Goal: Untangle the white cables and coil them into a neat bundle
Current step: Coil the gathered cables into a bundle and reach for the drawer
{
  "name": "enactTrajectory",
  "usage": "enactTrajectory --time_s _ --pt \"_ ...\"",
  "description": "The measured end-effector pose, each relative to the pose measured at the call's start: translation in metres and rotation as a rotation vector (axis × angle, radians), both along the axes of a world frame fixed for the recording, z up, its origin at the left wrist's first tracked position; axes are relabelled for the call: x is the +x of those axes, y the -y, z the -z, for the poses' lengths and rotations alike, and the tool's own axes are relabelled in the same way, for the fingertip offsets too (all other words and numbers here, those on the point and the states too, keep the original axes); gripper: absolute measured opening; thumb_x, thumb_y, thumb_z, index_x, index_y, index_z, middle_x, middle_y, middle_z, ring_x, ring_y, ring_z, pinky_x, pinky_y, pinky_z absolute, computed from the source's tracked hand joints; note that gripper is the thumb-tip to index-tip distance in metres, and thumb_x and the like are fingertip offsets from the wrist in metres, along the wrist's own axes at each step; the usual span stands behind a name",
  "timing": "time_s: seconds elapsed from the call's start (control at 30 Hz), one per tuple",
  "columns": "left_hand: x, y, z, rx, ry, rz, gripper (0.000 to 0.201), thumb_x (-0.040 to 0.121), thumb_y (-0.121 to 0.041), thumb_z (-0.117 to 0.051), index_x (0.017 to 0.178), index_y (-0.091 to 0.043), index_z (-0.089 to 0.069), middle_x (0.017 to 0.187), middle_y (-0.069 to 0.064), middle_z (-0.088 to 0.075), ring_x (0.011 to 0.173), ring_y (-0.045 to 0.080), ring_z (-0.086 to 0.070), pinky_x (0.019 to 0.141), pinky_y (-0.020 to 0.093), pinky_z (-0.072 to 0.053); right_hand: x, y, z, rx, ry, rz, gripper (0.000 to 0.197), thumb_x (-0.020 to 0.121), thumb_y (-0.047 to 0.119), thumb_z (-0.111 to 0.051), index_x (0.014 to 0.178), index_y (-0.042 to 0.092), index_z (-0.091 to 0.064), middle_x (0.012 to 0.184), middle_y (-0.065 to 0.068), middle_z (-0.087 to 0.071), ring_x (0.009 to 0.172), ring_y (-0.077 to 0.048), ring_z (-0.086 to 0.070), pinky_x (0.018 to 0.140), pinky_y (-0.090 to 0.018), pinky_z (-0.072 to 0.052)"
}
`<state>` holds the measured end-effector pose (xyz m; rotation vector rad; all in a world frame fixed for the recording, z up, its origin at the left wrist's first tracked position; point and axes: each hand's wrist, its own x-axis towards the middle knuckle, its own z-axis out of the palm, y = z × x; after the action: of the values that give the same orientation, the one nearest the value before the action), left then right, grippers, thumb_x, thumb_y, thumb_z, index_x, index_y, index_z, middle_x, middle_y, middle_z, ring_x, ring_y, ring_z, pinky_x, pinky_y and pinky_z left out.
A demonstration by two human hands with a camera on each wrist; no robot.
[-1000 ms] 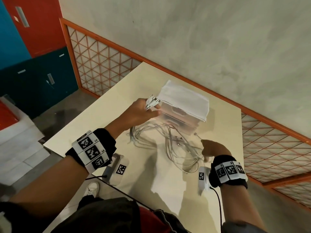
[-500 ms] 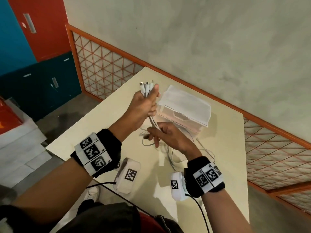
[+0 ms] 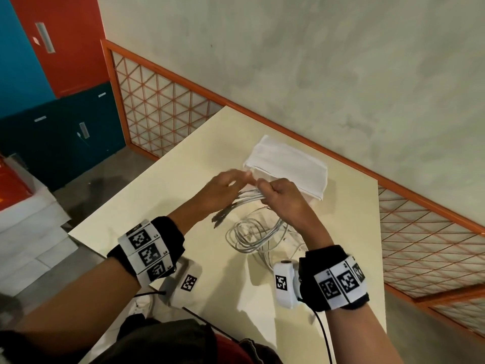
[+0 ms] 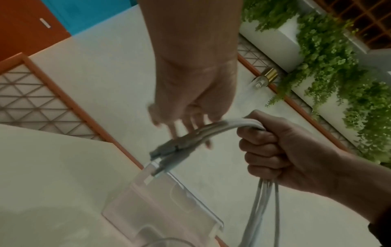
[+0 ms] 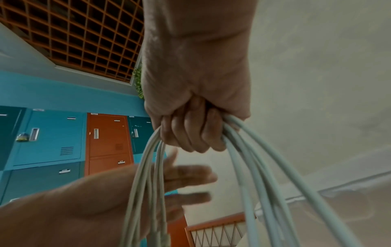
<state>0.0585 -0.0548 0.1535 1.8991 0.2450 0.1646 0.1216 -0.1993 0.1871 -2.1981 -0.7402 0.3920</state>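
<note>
Several white cables [image 3: 246,199] run as one bundle through my right hand [image 3: 279,195], which grips them in a fist above the cream table [image 3: 183,174]. Their plug ends [image 3: 220,219] stick out to the left and hang free. The rest of the cables droop from the fist into loose loops [image 3: 250,236] on the table. My left hand [image 3: 228,185] is just left of the fist, blurred, with its fingers straight and holding nothing. The left wrist view shows the left hand [image 4: 186,117] behind the plug ends [image 4: 169,151] and the right fist [image 4: 273,150] round the cables. In the right wrist view the cables [image 5: 253,158] leave both sides of the right hand [image 5: 190,132].
A clear plastic box [image 3: 312,199] with a folded white cloth [image 3: 288,164] on top stands right behind my hands. An orange lattice railing [image 3: 162,114] and a grey wall border the table's far side. Blue and orange lockers [image 3: 60,61] stand at the left.
My left hand has let go of the plug ends it held up and opened. My right hand has risen and taken the bundle in a fist. The plug ends now hang lower.
</note>
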Motion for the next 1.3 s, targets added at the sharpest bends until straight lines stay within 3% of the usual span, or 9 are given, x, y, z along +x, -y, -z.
enactTrajectory --time_s 0.1,0.2,0.37,0.47,0.63,0.8,0.97,1.1,1.3 --pt "-0.005 0.01 -0.009 -0.135 -0.14 0.249 0.072 0.096 -0.056 -0.018 0.059 -0.01 -0.061 0.059 0.0 -0.062 0.058 0.013 -0.062 0.067 0.018 -0.049 0.001 0.001 -0.002 -0.033 0.012 -0.025 0.051 0.097 0.028 -0.044 0.057 -0.002 -0.054 0.048 0.002 -0.048 0.043 0.004 -0.053 0.059 -0.026 -0.037" --pt "-0.007 0.014 -0.008 -0.235 -0.243 0.34 0.06 0.094 -0.06 -0.018 0.052 -0.019 -0.029 0.045 -0.005 -0.024 0.037 0.01 -0.022 0.039 0.018 -0.031 0.008 0.004 -0.003 -0.045 -0.021 0.026 0.051 0.094 0.029 -0.047 0.061 -0.008 -0.054 0.05 -0.006 -0.048 0.041 0.005 -0.054 0.061 -0.028 -0.036" --pt "-0.006 0.008 -0.021 -0.518 -0.151 0.321 0.049 0.095 -0.049 -0.036 0.055 -0.021 -0.03 0.046 -0.01 -0.018 0.038 0.006 -0.012 0.038 0.019 -0.011 0.014 0.02 0.003 0.198 -0.254 -0.007 0.057 0.097 0.034 -0.042 0.045 0.01 -0.039 0.036 -0.001 -0.03 0.036 -0.019 -0.03 0.047 -0.025 -0.033" --pt "-0.004 0.005 -0.027 -0.562 -0.033 0.298 0.043 0.087 -0.045 -0.047 0.054 -0.022 -0.034 0.047 -0.009 -0.02 0.037 0.005 -0.012 0.039 0.021 -0.009 0.012 0.024 0.023 0.303 -0.369 -0.028 0.055 0.098 0.036 -0.026 0.049 0.013 -0.033 0.038 -0.005 -0.029 0.042 -0.024 -0.037 0.059 -0.031 -0.047" --pt "-0.008 0.006 -0.015 -0.467 0.03 0.209 0.024 0.09 -0.025 -0.058 0.068 -0.03 -0.066 0.057 0.001 -0.015 0.041 0.008 -0.013 0.038 0.019 -0.012 0.006 0.015 0.043 0.403 -0.46 0.128 0.05 0.1 0.028 -0.022 0.052 0.017 -0.034 0.042 0.006 -0.025 0.04 -0.013 -0.022 0.045 -0.025 -0.03" --pt "-0.003 0.02 -0.006 -0.361 -0.069 0.113 0.023 0.087 -0.032 -0.064 0.084 -0.015 -0.048 0.049 -0.008 -0.027 0.036 0.005 -0.021 0.035 0.017 -0.019 -0.001 0.002 0.032 0.515 -0.46 0.316 0.04 0.1 0.028 -0.028 0.062 0.018 -0.037 0.041 0.01 -0.025 0.038 -0.007 -0.015 0.042 -0.02 -0.013" --pt "0.001 0.033 0.005 -0.382 -0.003 0.057 0.012 0.091 -0.032 -0.058 0.09 -0.02 -0.057 0.058 -0.003 -0.046 0.041 0.009 -0.029 0.035 0.017 -0.026 -0.001 -0.009 0.027 0.56 -0.492 0.356 0.02 0.1 0.026 -0.03 0.081 0.017 -0.033 0.049 0.006 -0.03 0.034 -0.004 -0.019 0.037 -0.015 -0.018" --pt "0.001 0.038 0.008 -0.338 0.004 0.047 0.025 0.093 -0.031 -0.054 0.09 -0.008 -0.063 0.04 -0.011 -0.048 0.042 0.013 -0.03 0.041 0.021 -0.027 0.0 -0.011 0.033 0.493 -0.563 0.378 0.017 0.1 0.035 -0.031 0.108 0.02 -0.028 0.083 -0.014 -0.053 0.033 -0.004 -0.027 0.036 -0.017 -0.025" --pt "-0.001 0.036 0.002 -0.329 -0.013 0.143 0.024 0.096 -0.027 -0.049 0.082 -0.011 -0.061 0.035 -0.011 -0.046 0.029 0.002 -0.03 0.032 0.013 -0.026 0.002 0.003 0.03 0.442 -0.683 0.181 0.038 0.102 0.038 -0.027 0.111 0.009 -0.05 0.084 -0.001 -0.068 0.054 -0.012 -0.06 0.053 -0.025 -0.051"
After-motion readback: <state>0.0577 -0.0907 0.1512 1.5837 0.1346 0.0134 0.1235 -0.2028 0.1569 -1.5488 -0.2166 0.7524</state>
